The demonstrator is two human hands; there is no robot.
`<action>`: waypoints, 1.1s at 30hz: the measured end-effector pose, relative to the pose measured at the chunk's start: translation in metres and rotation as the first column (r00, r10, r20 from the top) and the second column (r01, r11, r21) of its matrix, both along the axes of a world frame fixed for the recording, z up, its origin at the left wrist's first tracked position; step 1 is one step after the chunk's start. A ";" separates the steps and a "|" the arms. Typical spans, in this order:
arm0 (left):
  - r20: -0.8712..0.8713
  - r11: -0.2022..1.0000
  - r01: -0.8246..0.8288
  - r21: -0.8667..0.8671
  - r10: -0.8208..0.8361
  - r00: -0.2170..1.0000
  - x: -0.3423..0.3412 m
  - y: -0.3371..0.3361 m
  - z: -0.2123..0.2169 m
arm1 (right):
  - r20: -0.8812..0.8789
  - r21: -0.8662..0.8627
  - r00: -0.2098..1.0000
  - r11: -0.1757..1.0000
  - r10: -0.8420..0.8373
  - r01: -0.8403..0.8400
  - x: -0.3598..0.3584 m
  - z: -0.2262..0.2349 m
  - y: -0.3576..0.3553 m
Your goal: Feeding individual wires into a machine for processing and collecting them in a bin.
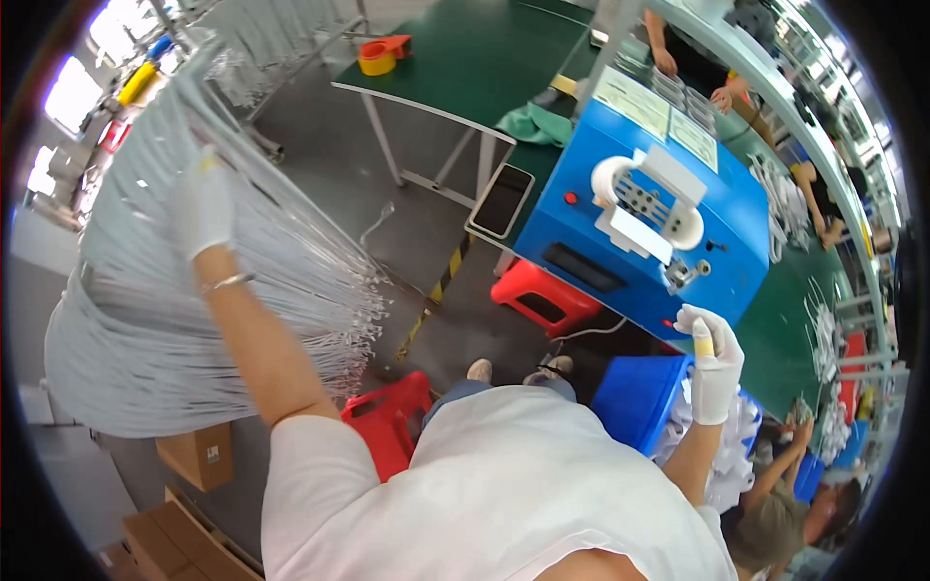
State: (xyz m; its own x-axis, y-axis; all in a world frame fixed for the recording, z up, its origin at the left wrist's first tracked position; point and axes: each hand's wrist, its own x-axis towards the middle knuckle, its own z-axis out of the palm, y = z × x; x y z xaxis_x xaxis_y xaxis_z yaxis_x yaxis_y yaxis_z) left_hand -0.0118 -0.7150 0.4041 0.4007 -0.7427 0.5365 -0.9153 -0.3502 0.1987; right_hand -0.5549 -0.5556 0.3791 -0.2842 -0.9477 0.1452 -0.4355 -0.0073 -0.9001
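Observation:
My left hand [205, 208], in a white glove, is stretched out over a large hanging mass of white cables [165, 358] on a rack. Motion smears its fingers, so whether it grips a cable cannot be told. My right hand [715, 368], also gloved, is held beside the front corner of a blue bench machine [668, 300], near a red button [667, 323]. Its fingers are loosely bent, with yellow tape on one, and nothing shows in them. On top of the machine sits a white round fixture [647, 203] with metal parts.
A blue bin [637, 399] of white pieces stands below my right hand. Red stools [547, 298] are on the floor. An orange tape dispenser [385, 53] and green cloth [536, 125] lie on the green table [465, 58]. Co-workers sit along the right; cardboard boxes [199, 455] stand lower left.

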 end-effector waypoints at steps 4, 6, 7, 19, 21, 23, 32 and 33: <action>-0.326 0.980 0.167 -0.104 -0.192 0.925 -0.014 0.048 0.030 | 0.009 0.064 0.997 0.995 -0.078 0.078 0.005 0.001 0.008; -0.657 0.870 0.432 -0.239 -0.473 0.588 -0.045 0.075 0.027 | 0.027 0.042 0.998 0.998 -0.053 0.052 0.012 0.005 0.005; -0.699 0.755 0.595 -0.276 -0.582 0.415 -0.066 0.089 0.022 | 0.022 0.076 0.995 0.993 -0.094 0.092 0.019 0.007 0.003; -0.941 -0.294 0.956 -0.021 -0.317 -0.118 -0.311 0.138 -0.196 | 0.412 0.144 0.456 0.438 0.789 -0.888 0.213 0.017 -0.053; -0.943 -0.330 0.944 -0.024 -0.305 -0.130 -0.303 0.133 -0.191 | 0.323 0.089 0.406 0.400 0.855 -0.912 0.193 0.017 -0.051; -0.940 -0.342 0.939 -0.047 -0.303 -0.158 -0.290 0.118 -0.166 | 0.135 0.246 0.328 0.289 0.935 -0.925 0.150 0.006 -0.054; -0.295 -0.036 0.339 -0.940 -0.414 -0.861 -0.197 0.066 -0.057 | 0.907 0.203 0.393 0.659 0.153 -0.724 -0.050 -0.090 0.053; -0.354 -0.021 0.394 -0.919 -0.399 -0.846 -0.197 0.068 -0.061 | 0.978 -0.010 0.140 0.700 0.157 -0.714 -0.064 -0.109 0.068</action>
State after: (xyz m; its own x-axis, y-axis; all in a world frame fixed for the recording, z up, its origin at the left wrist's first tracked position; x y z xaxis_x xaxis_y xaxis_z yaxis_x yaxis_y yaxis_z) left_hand -0.2084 -0.6474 0.3436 -0.4389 -0.6362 0.6345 0.7076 0.1906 0.6805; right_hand -0.6190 -0.4880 0.2701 0.5373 -0.8092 -0.2377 0.5616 0.5535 -0.6151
